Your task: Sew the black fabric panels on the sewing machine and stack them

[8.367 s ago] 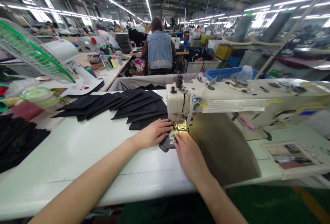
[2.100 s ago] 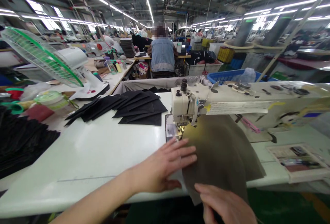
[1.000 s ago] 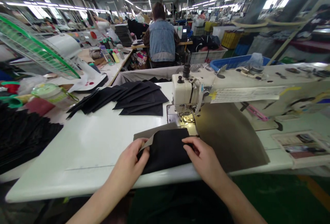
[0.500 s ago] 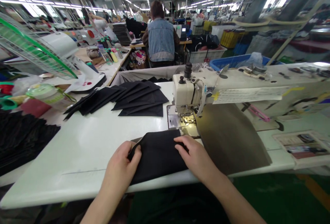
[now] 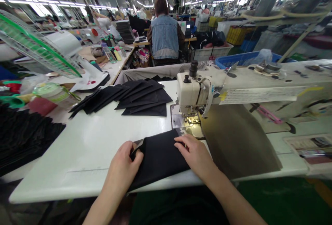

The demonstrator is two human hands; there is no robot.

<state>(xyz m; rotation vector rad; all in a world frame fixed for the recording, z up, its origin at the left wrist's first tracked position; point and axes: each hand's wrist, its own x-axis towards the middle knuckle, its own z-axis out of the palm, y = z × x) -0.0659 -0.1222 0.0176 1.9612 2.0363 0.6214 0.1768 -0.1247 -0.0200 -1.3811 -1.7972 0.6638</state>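
A black fabric piece (image 5: pixel 160 156) lies at the front edge of the white table, just in front of the sewing machine's needle plate (image 5: pixel 188 119). My left hand (image 5: pixel 127 161) pinches its left side, where the edge is turned up and a lighter underside shows. At the right edge of the same piece, my right hand (image 5: pixel 193 150) is closed on it with thumb and fingertips. The sewing machine head (image 5: pixel 190 92) stands beyond my right hand, its lamp lit.
Overlapping black fabric pieces (image 5: pixel 145 95) lie behind on the table. A fan (image 5: pixel 88 71), a lidded container (image 5: pixel 54 95) and a dark fabric pile (image 5: pixel 26 135) are at left. A brown sheet (image 5: pixel 236 138) lies right. A person in a denim vest (image 5: pixel 165 38) sits ahead, facing away.
The view has shifted slightly, so the table and machine appear a little further right. The turned-up left edge of the fabric has changed shape in my left hand. Both hands keep their hold.
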